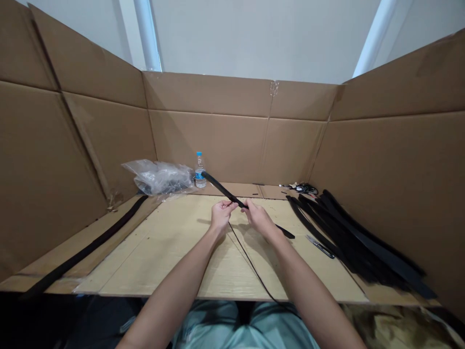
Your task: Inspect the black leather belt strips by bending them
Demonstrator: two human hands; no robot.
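Black strip (222,189) pinched by left hand (221,216) and right hand (258,218), arms outstretched.

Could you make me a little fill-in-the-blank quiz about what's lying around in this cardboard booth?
1. The left hand and the right hand both grip one long strip whose colour is ____.
2. The water bottle behind the hands has a ____ cap.
3. The pile of strips lies on the person's ____ side.
4. The walls around the work surface are made of ____.

Missing words: black; blue; right; cardboard.
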